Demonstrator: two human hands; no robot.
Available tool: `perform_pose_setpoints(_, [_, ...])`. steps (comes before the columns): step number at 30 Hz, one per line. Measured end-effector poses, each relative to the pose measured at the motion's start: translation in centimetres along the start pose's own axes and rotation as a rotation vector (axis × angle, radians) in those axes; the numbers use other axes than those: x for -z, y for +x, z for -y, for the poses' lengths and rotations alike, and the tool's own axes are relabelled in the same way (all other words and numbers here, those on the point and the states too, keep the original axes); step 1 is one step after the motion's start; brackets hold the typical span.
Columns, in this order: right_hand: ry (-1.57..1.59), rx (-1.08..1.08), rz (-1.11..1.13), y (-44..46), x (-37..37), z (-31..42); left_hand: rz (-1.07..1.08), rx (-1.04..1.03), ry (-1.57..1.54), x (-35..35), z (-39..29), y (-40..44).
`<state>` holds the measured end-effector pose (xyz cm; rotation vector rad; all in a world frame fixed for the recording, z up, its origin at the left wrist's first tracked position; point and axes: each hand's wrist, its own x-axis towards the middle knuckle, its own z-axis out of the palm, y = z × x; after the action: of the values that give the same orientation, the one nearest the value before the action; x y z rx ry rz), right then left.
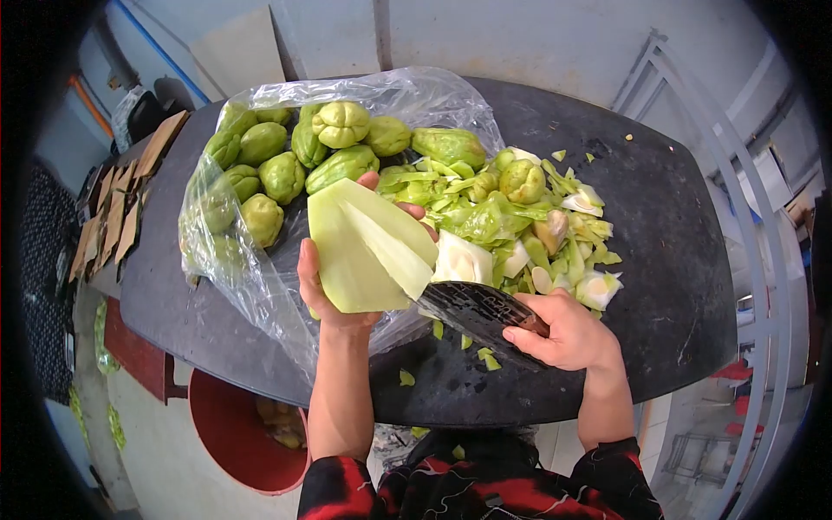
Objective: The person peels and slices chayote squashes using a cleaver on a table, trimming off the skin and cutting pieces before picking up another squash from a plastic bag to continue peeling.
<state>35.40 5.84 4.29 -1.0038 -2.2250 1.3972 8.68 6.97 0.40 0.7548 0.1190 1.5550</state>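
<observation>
Head view: a dark table (676, 303) fills the middle, wet in places near its front edge. Spread over its left half is a clear plastic bag (442, 87), with whole green chayotes (342, 126) bunched in its opening. To their right lies a heap of peelings (494, 221), with pale cut chunks mixed in. Below the table's front left edge stands a red tub (225, 433), something brownish inside.

Held above the table is a large, pale green peeled piece (364, 251), its broad face turned up. The left hand (336, 317) cups it from beneath, thumb along the left side and fingertips showing past the far edge. The right hand (568, 334) is closed around the handle of a dark, broad-bladed knife (472, 312); the blade meets the piece's lower right corner, so the piece lies between the hands, nearer the left palm.

Smallest are green scraps (488, 359) scattered below the knife.
</observation>
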Motion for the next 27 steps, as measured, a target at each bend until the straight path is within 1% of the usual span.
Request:
perform_pose_setpoints(5, [-0.045, -0.006, -0.007, -0.3, 0.3, -0.3, -0.039, -0.035, -0.028, -0.2, -0.1, 0.2])
perform_pose_setpoints(8, [-0.071, -0.009, -0.057, -0.7, 0.3, -0.3, -0.07, -0.039, -0.034, -0.1, -0.1, 0.3])
perform_pose_setpoints(10, [0.184, -0.079, -0.196, -1.2, 0.1, -0.5, -0.147, -0.07, -0.063, -0.1, -0.1, 0.3])
perform_pose_setpoints(11, [0.349, -0.082, -0.279, -1.1, -0.5, -0.1, -0.149, -0.074, -0.062, -0.1, 0.0, 0.3])
perform_pose_setpoints(12, [0.347, -0.081, -0.277, -0.9, -1.1, 0.0, -0.208, -0.072, 0.0, -0.2, 0.1, 0.4])
perform_pose_setpoints(13, [0.25, -0.025, -0.426, -0.6, -1.8, 0.0, -0.267, -0.069, 0.061, -0.4, 0.3, 0.4])
perform_pose_setpoints(14, [0.15, 0.032, -0.573, -0.2, -2.3, 0.1, -0.265, -0.071, 0.061, -0.6, 0.6, 0.5])
perform_pose_setpoints(15, [-0.093, 0.078, -0.667, 0.0, -2.5, 0.9, -0.267, -0.056, 0.084, -0.8, 1.0, 0.5])
perform_pose_setpoints(16, [-0.094, 0.073, -0.671, 0.4, -2.8, 1.2, -0.268, -0.037, 0.105, -1.0, 1.5, 0.4])
perform_pose_setpoints(18, [-0.355, 0.203, -0.831, 0.9, -3.4, 1.8, -0.222, -0.006, 0.119, -1.5, 2.3, 0.1])
perform_pose_setpoints(19, [-0.43, 0.213, -0.864, 1.1, -3.6, 2.3, -0.192, 0.03, 0.12, -2.0, 2.7, 0.0])
perform_pose_setpoints(20, [-0.436, 0.207, -0.873, 1.4, -3.6, 2.3, -0.159, 0.064, 0.122, -2.6, 3.1, -0.1])
perform_pose_setpoints(22, [-0.635, 0.39, -0.96, 2.0, -3.6, 1.9, -0.167, 0.097, 0.112, -3.8, 3.8, -0.6])
perform_pose_setpoints(23, [-0.687, 0.422, -0.973, 2.2, -3.5, 1.8, -0.191, 0.132, 0.179, -4.4, 4.0, -0.8])
perform_pose_setpoints(24, [-0.69, 0.421, -0.977, 2.4, -3.4, 1.5, -0.215, 0.166, 0.246, -4.7, 4.1, -1.0])
perform_pose_setpoints(27, [-0.714, 0.454, -1.01, 2.6, -3.1, 1.3, -0.12, 0.223, 0.211, -4.3, 4.9, -1.2])
